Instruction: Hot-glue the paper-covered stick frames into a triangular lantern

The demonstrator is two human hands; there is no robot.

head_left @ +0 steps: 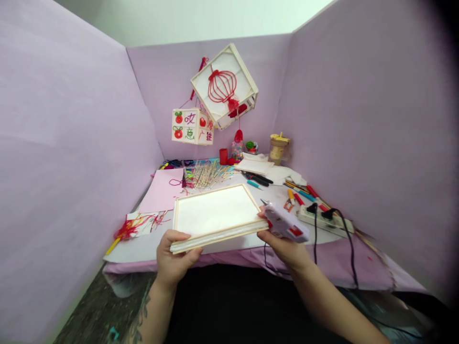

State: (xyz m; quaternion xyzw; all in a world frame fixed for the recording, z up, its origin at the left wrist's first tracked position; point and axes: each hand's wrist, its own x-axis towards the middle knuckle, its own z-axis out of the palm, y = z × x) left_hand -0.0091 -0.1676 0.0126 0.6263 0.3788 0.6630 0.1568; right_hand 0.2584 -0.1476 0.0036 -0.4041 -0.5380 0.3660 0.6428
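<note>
My left hand (175, 255) grips the near left corner of a stack of white paper panels (215, 210) edged with thin wooden sticks. The stack is tilted towards me above the table's front edge. In my right hand (283, 246) is a white and lilac hot glue gun (287, 223), its metal nozzle pointing up and left. The same hand's fingers also touch the right end of the panels. How many panels are stacked cannot be counted. Beyond them lie several thin wooden sticks (204, 174) and black-handled pliers (256, 178).
A power strip (324, 220) with plugged black cords sits at the right. Two decorated box lanterns (224, 86) hang at the back wall. Pink paper (163, 190) and red strings (127, 229) lie left. A drink cup (278, 149) stands back right. Lilac partitions (57, 143) enclose the table.
</note>
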